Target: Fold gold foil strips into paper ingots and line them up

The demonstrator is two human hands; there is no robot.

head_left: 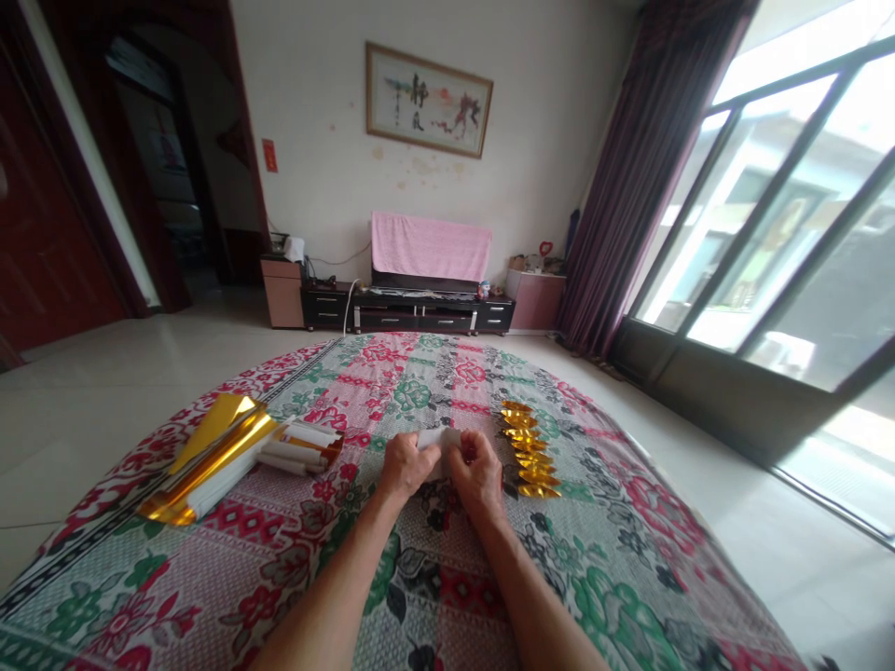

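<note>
Both hands meet over the middle of the patterned cloth, gripping one small whitish paper (pixel 439 440) between them. My left hand (pixel 409 464) pinches its left side with thumb and fingers. On the right side, my right hand (pixel 477 471) is closed on the same paper, fingers curled. To the right of my right hand lies a column of folded gold foil pieces (pixel 531 452). Gold foil sheets (pixel 227 447) lie in a loose stack at the left, with rolled white-and-gold papers (pixel 297 449) beside them.
The round table has a red, green and grey floral cloth (pixel 280 578). Beyond it stands a low black cabinet (pixel 416 312) under a pink cloth (pixel 432 244). A purple curtain (pixel 622 186) and glass doors are at the right.
</note>
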